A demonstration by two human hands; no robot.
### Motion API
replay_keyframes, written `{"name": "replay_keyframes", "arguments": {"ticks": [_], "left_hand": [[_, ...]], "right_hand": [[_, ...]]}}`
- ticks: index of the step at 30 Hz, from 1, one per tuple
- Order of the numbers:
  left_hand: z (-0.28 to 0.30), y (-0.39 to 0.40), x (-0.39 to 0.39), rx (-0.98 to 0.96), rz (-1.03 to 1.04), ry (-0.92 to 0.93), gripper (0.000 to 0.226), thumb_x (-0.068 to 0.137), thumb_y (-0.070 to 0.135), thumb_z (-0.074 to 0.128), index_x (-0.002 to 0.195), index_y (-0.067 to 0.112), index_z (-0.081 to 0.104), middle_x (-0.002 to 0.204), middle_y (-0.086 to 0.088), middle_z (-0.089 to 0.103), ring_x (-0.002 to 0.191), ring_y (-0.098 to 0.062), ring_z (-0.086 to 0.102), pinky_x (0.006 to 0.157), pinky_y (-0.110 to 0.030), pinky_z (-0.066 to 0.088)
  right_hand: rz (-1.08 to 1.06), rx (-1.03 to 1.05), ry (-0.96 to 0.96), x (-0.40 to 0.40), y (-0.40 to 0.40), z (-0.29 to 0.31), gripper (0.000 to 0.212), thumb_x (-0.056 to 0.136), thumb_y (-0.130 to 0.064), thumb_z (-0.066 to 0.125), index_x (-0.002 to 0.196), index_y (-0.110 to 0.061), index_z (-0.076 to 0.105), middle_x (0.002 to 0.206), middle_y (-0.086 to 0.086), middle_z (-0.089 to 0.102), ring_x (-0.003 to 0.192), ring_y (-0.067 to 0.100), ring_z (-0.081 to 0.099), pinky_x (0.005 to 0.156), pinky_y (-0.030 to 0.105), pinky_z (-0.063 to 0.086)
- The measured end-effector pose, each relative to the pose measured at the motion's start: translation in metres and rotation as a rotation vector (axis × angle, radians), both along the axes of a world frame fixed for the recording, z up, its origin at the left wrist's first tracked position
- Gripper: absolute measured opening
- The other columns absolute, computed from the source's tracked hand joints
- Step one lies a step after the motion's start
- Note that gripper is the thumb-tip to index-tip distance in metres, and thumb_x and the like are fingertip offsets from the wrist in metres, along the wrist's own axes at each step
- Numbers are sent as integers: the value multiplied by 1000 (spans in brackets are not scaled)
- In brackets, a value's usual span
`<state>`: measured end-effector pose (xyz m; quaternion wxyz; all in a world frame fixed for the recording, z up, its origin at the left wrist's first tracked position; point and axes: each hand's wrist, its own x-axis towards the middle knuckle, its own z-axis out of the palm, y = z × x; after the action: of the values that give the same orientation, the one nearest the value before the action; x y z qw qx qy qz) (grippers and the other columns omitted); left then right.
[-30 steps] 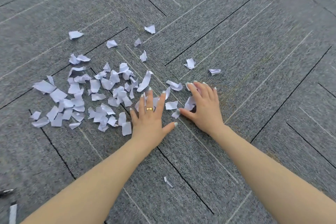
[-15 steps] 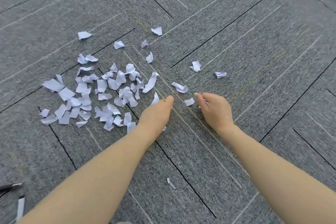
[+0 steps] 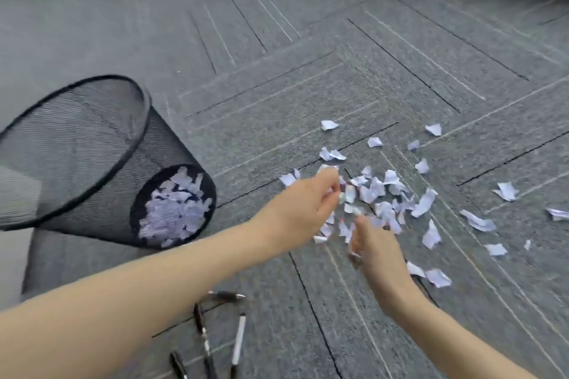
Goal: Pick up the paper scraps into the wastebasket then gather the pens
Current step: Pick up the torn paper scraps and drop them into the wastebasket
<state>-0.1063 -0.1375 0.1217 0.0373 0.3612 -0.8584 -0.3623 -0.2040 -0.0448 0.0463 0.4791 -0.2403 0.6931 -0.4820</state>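
Observation:
White paper scraps (image 3: pixel 397 194) lie strewn over the grey carpet in the middle and to the right. My left hand (image 3: pixel 303 204) hovers over the left end of the pile, its fingers curled round a few scraps. Just below it, my right hand (image 3: pixel 374 244) is blurred, with its fingers drawn together on scraps. To the left stands a black mesh wastebasket (image 3: pixel 160 138), tilted, with scraps (image 3: pixel 175 206) in its bottom. Several pens (image 3: pixel 238 338) lie on the carpet near the lower edge, under my left forearm.
The grey carpet tiles (image 3: pixel 277 71) stretch away to a wall or furniture base along the top. Single scraps (image 3: pixel 506 191) lie out to the right. A pale floor patch (image 3: pixel 12 258) shows beneath the wastebasket at the left edge.
Both hands have closed on scraps and lifted off the carpet. The view has swung left and up, bringing the wastebasket and pens into sight.

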Motion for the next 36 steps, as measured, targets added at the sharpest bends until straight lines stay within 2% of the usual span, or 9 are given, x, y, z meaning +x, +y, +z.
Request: {"name": "replay_keyframes", "arguments": {"ticks": [7, 10, 13, 16, 20, 22, 24, 30, 36], "left_hand": [[103, -71, 156, -326, 330, 98, 13, 96, 14, 45, 84, 12, 39, 55, 7, 37, 50, -7, 35, 52, -31, 19], [110, -93, 215, -315, 557, 78, 6, 97, 14, 40, 97, 9, 43, 67, 1, 48, 60, -16, 42, 53, -31, 21], [101, -107, 249, -274, 688, -40, 20, 97, 10, 36, 117, 5, 37, 96, -17, 60, 83, -33, 56, 65, -33, 34], [87, -118, 279, -180, 703, -205, 25, 97, 19, 39, 119, 6, 40, 116, -14, 56, 103, -34, 56, 79, -38, 41], [81, -134, 306, -110, 633, -275, 38, 99, 38, 31, 108, 8, 53, 118, -16, 58, 109, -35, 51, 90, -42, 42], [81, -137, 309, -151, 604, -254, 35, 99, 35, 33, 104, 8, 55, 114, -15, 59, 105, -33, 54, 87, -41, 43], [84, -138, 303, -183, 576, -200, 30, 97, 30, 38, 107, 9, 57, 113, -12, 60, 101, -30, 56, 83, -38, 44], [99, -128, 212, -328, 449, 80, 20, 93, 16, 45, 100, 7, 62, 103, -14, 64, 95, -33, 59, 80, -39, 47], [74, -81, 106, -511, 101, 245, 17, 89, 8, 50, 96, 4, 65, 98, -13, 65, 94, -32, 58, 80, -40, 47]], "right_hand": [[101, -298, -265, 138, -112, 124, 44, 97, -26, 40, 54, -24, 31, 42, -9, 24, 38, 8, 23, 48, 26, 21], [300, -464, 42, 191, -148, 171, 49, 99, -30, 35, 51, -20, 33, 48, -2, 28, 45, 12, 26, 46, 26, 24], [443, -517, 399, 241, -184, 186, 42, 98, -32, 36, 63, -11, 49, 54, -1, 43, 50, 14, 38, 51, 26, 32], [605, -321, 606, 272, -216, 176, 29, 95, -39, 40, 87, -14, 54, 75, -2, 55, 69, 18, 52, 65, 31, 40], [803, -49, 706, 276, -222, 171, 62, 95, -52, 28, 115, -2, 58, 111, 15, 62, 98, 26, 59, 83, 36, 45], [911, 10, 723, 267, -220, 179, 64, 97, -52, 23, 130, -3, 49, 137, 17, 47, 125, 28, 45, 103, 39, 34], [979, 20, 668, 254, -217, 193, 59, 100, -45, 18, 134, -4, 44, 145, 13, 39, 133, 25, 35, 109, 36, 26], [700, -77, 482, 177, -199, 215, 39, 100, -33, 31, 112, -9, 60, 117, 4, 62, 104, 19, 57, 91, 35, 44], [378, 17, 494, 28, -113, 179, 22, 98, -26, 40, 100, -18, 60, 101, -7, 64, 89, 10, 61, 87, 33, 48]]}}
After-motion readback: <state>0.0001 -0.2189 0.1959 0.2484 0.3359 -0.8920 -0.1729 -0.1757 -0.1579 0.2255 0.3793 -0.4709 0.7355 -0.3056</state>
